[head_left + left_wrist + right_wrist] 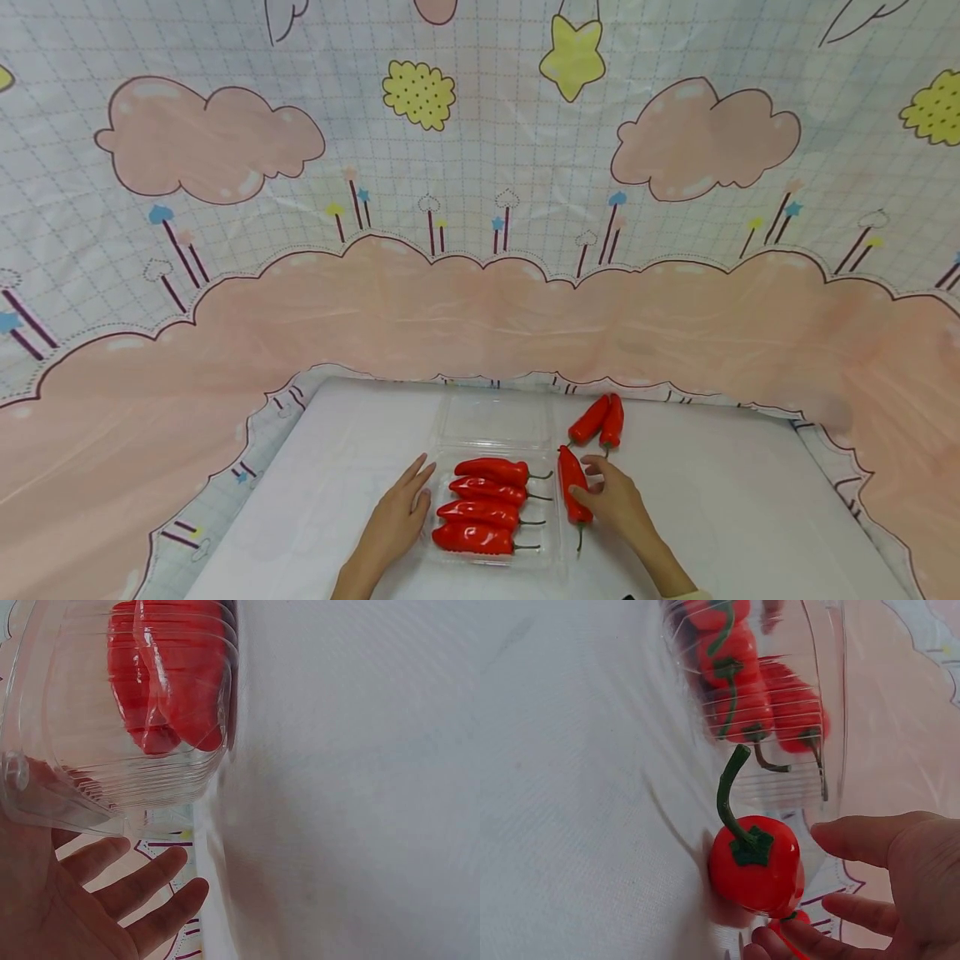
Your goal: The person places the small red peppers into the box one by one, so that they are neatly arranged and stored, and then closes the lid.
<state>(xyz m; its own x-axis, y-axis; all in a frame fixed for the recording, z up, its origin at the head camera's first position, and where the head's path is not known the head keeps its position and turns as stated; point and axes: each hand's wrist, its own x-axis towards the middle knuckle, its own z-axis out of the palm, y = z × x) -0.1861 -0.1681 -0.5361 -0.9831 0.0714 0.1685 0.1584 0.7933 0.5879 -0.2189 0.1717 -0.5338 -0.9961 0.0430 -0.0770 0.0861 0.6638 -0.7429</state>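
Head view: glossy, tapered peppers [477, 512] line a clear plastic box [547, 535].

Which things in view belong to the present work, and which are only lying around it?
Likely part of the work:
- clear box, beside the left hand
- four red peppers inside it
- single red pepper at the right hand
- two farther peppers

Only surroundings:
- cloud-patterned cloth
- white table surface

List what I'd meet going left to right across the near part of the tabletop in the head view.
Left hand, clear container holding four red peppers, loose red pepper, right hand.
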